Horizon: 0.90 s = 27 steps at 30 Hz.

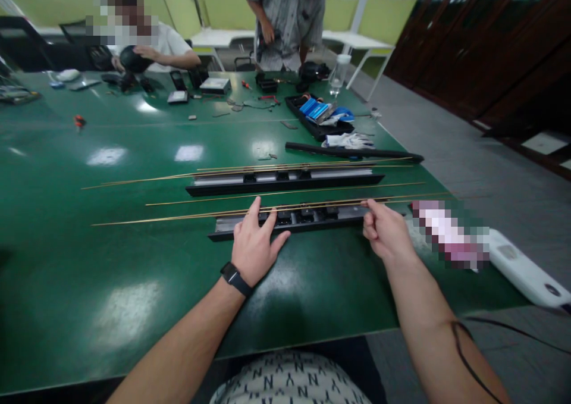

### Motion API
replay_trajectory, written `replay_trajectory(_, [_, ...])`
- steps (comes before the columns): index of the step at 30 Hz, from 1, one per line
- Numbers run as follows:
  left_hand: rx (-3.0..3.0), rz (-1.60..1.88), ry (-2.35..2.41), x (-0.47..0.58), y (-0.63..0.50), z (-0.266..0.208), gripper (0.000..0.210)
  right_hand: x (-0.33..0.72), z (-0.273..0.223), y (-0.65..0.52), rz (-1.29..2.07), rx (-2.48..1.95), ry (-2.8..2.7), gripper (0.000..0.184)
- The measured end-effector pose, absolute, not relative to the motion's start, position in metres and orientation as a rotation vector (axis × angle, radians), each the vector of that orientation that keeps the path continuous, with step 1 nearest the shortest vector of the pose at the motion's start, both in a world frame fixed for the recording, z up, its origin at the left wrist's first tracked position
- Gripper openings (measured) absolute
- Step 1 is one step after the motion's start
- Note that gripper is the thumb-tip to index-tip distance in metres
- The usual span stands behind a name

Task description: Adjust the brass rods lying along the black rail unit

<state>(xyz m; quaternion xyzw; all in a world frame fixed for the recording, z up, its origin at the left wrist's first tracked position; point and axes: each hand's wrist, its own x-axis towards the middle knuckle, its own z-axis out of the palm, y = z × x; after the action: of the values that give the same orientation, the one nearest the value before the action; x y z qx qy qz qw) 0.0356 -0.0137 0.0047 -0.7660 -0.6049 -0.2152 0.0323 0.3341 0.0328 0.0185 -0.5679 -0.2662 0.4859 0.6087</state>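
Observation:
In front of me a short black channel with a grey inside point(223, 224) lies lengthwise on the table, with thin golden rods point(134, 221) running along its top edge and past its ends. My left hand point(255, 244) lies over the channel with fingers spread, fingertips at the rods. At the channel's right part, the thumb and forefinger of my right hand point(387, 230) pinch a golden rod, its other fingers curled. Behind them is a second, similar black channel point(285, 185), with more golden rods along it. One loose golden rod point(200, 199) lies between the two channels.
Farther back are a black foam-like tube point(357, 152), white gloves point(348, 140) and a black tray point(312, 129) with blue packets. A white device point(526, 267) sits at the right edge. Two people are across the green table point(66, 285), among tools and a water bottle point(339, 75).

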Motion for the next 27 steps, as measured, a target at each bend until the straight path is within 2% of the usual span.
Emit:
replay_trajectory(6, [-2.358,-0.674,-1.853,0.0357,-0.0137,0.0053,0.056,0.3326,0.0142,0.0332,1.218,-1.308,-0.696,0.034])
replay_trajectory(13, [-2.358,-0.687,-1.861,0.0345,-0.0130,0.0036,0.054,0.3340,0.0158,0.0338,1.160,-1.286,-0.602,0.026])
replay_trajectory(27, [-2.362,-0.668,-1.851,0.0350,-0.0137,0.0058,0.053,0.3315,0.0151,0.0330,1.192,-1.279,-0.654,0.030])
